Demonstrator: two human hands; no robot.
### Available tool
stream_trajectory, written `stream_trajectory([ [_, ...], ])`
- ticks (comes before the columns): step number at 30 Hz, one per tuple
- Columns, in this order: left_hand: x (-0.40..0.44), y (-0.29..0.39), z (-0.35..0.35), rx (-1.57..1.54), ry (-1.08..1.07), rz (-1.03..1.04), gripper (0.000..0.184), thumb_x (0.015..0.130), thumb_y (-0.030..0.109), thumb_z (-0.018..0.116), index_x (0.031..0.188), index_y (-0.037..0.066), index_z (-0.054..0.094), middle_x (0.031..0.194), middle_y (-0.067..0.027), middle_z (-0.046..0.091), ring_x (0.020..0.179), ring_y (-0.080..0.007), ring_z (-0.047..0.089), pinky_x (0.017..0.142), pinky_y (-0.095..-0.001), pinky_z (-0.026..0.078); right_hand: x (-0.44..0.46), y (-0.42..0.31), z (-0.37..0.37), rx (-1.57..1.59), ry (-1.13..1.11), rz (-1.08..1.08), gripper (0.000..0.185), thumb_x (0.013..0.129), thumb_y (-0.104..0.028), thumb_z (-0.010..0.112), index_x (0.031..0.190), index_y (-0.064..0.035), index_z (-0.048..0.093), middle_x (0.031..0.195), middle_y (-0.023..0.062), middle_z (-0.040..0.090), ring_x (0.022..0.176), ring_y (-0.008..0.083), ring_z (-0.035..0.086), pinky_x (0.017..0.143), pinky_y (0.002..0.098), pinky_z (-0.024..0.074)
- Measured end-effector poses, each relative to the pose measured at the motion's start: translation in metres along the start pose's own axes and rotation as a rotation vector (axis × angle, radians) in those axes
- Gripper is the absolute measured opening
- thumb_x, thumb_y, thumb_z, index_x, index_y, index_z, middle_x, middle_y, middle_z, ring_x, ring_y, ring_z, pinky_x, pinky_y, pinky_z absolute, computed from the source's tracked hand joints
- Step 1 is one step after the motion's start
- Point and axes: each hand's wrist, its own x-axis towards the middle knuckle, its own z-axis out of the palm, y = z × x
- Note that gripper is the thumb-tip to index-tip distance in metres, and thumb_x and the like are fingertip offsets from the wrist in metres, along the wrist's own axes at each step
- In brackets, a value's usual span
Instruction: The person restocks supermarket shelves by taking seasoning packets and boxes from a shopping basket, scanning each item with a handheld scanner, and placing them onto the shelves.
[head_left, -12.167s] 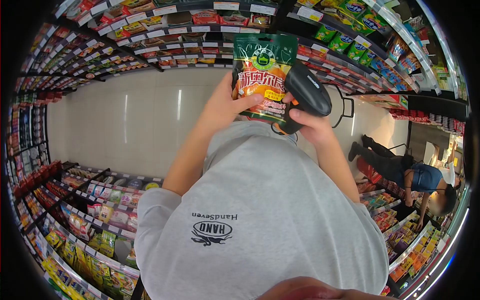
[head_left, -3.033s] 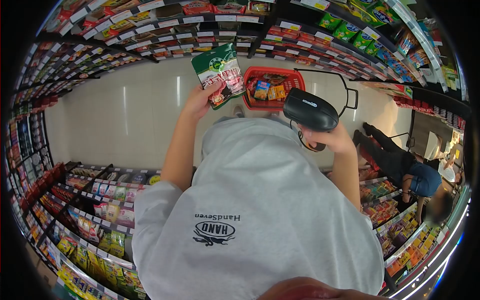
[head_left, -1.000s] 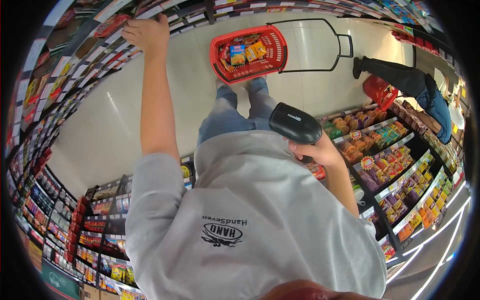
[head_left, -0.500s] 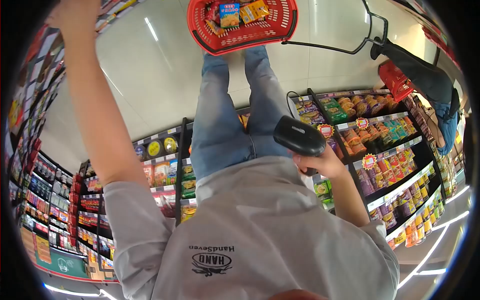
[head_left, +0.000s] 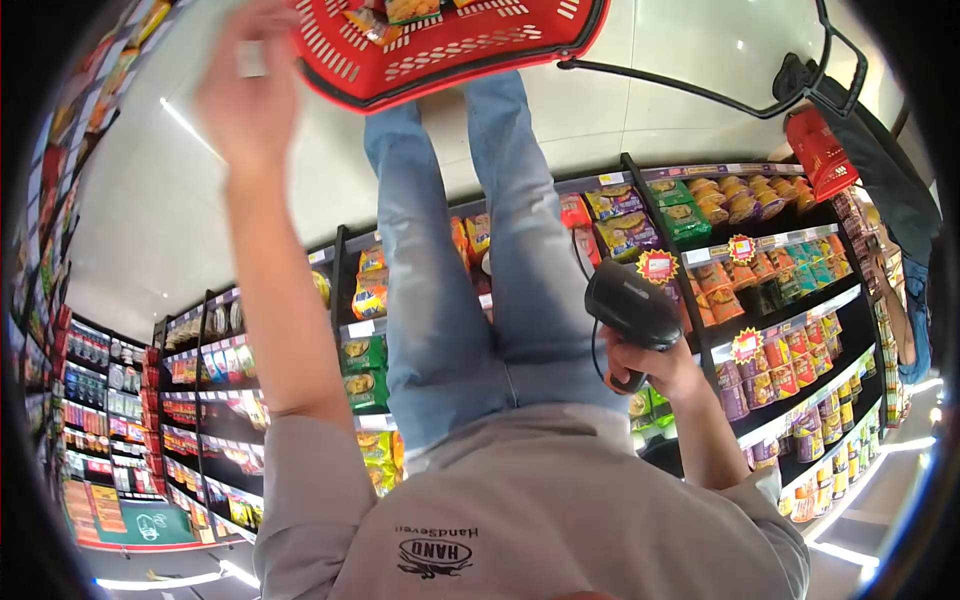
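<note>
My right hand point(head_left: 655, 368) is wrapped round the handle of a black handheld barcode scanner point(head_left: 632, 305), whose cable hangs beside it. At the upper left, my left hand point(head_left: 248, 100) is smeared by motion, beside the left end of a red shopping basket point(head_left: 450, 70). A small whitish patch shows at that hand, too blurred to name. Inside the basket lie several packets, among them an orange packet point(head_left: 375, 27); the frame's top edge cuts them off. The basket's black handle point(head_left: 690, 80) is folded out to the right.
Shelves of packaged instant noodles point(head_left: 625, 235) and cup noodles point(head_left: 775, 370) run behind my legs. More shelves point(head_left: 100, 400) stand at the left. At the right another person's dark-clothed leg point(head_left: 870, 150) is near a second red basket point(head_left: 820, 150).
My left hand has come from the far upper left towards the basket. The basket sits higher and further left in view. The scanner has shifted slightly right and down, still in my right hand.
</note>
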Motion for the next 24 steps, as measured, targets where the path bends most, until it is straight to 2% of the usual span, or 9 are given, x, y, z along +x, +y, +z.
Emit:
stream_trajectory([
  [1, -0.018, 0.0, 0.04, -0.069, -0.129, -0.085, 0.014, 0.09, 0.001, 0.055, 0.098, 0.005, 0.066, 0.099, -0.0038, 0.071, 0.09, -0.0143, 0.067, 0.084, -0.0276, 0.05, 0.011, -0.002, -0.009, 0.028, -0.021, 0.018, 0.038, 0.076, -0.004, 0.074, 0.111, 0.0036, 0.06, 0.077, 0.0057, 0.061, 0.059, 0.0128, 0.058, 0.052, 0.027, 0.0457],
  [2, -0.034, -0.016, 0.081, -0.116, -0.345, -0.241, 0.022, 0.093, 0.028, 0.055, 0.11, 0.015, 0.062, 0.11, -0.0042, 0.068, 0.095, -0.0226, 0.068, 0.08, -0.0387, 0.054, 0.024, -0.005, -0.016, 0.023, -0.022, 0.006, 0.038, 0.076, -0.004, 0.074, 0.111, 0.0036, 0.06, 0.077, 0.0057, 0.061, 0.059, 0.0128, 0.058, 0.052, 0.027, 0.0457],
  [9, -0.071, -0.113, 0.304, 0.325, -0.957, -0.017, 0.035, 0.092, 0.022, 0.052, 0.125, 0.012, 0.057, 0.119, -0.0152, 0.063, 0.108, -0.0321, 0.062, 0.089, -0.0445, 0.052, 0.091, -0.004, -0.036, 0.139, -0.079, 0.023, 0.043, 0.073, -0.009, 0.078, 0.111, 0.0025, 0.06, 0.08, 0.0053, 0.065, 0.062, 0.0125, 0.06, 0.057, 0.0271, 0.0476],
  [10, -0.074, -0.131, 0.331, 0.324, -0.965, -0.002, 0.035, 0.092, 0.022, 0.052, 0.125, 0.012, 0.057, 0.119, -0.0152, 0.063, 0.108, -0.0321, 0.062, 0.089, -0.0445, 0.052, 0.099, -0.008, -0.036, 0.176, -0.085, 0.038, 0.044, 0.073, -0.01, 0.078, 0.11, 0.0025, 0.06, 0.08, 0.0052, 0.065, 0.063, 0.0126, 0.06, 0.058, 0.027, 0.0477],
  [12, -0.073, -0.168, 0.373, 0.63, -0.486, 0.329, 0.039, 0.089, 0.028, 0.057, 0.12, 0.005, 0.061, 0.113, -0.0224, 0.065, 0.104, -0.0353, 0.064, 0.086, -0.0435, 0.053, 0.115, -0.018, -0.035, 0.28, -0.145, 0.08, 0.045, 0.073, -0.011, 0.079, 0.111, 0.0022, 0.06, 0.078, 0.0049, 0.063, 0.066, 0.0125, 0.058, 0.061, 0.0273, 0.0475],
  [13, -0.056, -0.163, 0.387, 0.776, -0.882, 0.011, 0.052, 0.1, 0.02, 0.042, 0.148, 0.005, 0.033, 0.154, -0.0199, 0.029, 0.139, -0.0356, 0.032, 0.108, -0.0505, 0.032, 0.124, -0.016, -0.038, 0.353, -0.185, 0.081, 0.044, 0.074, -0.01, 0.078, 0.111, 0.0023, 0.06, 0.077, 0.0051, 0.062, 0.064, 0.0133, 0.057, 0.061, 0.0282, 0.0469],
  [17, -0.015, -0.128, 0.409, 1.032, -1.193, -0.182, 0.057, 0.101, 0.02, 0.037, 0.154, 0.01, 0.019, 0.161, -0.0174, 0.011, 0.145, -0.036, 0.022, 0.112, -0.0524, 0.027, 0.148, -0.008, -0.047, 0.618, -0.283, 0.121, 0.042, 0.075, -0.011, 0.076, 0.112, 0.0027, 0.061, 0.075, 0.0057, 0.06, 0.061, 0.0152, 0.052, 0.059, 0.0306, 0.0432],
  [22, -0.029, -0.135, 0.438, 1.239, -1.103, -0.117, 0.062, 0.101, 0.022, 0.04, 0.155, 0.007, 0.014, 0.161, -0.0201, 0.006, 0.145, -0.036, 0.022, 0.115, -0.0479, 0.022, 0.159, 0.021, -0.064, 0.787, -0.378, 0.161, 0.047, 0.075, -0.015, 0.077, 0.116, 0.0014, 0.059, 0.075, 0.006, 0.058, 0.063, 0.0146, 0.051, 0.056, 0.0294, 0.0377],
  [24, -0.023, -0.129, 0.435, 1.155, -1.051, -0.11, 0.058, 0.099, 0.018, 0.042, 0.151, 0.003, 0.023, 0.155, -0.0264, 0.023, 0.139, -0.0378, 0.034, 0.111, -0.0467, 0.031, 0.161, 0.019, -0.063, 0.802, -0.447, 0.073, 0.044, 0.077, -0.023, 0.075, 0.107, 0.0022, 0.055, 0.068, 0.0041, 0.046, 0.056, 0.0146, 0.042, 0.052, 0.0308, 0.033],
])
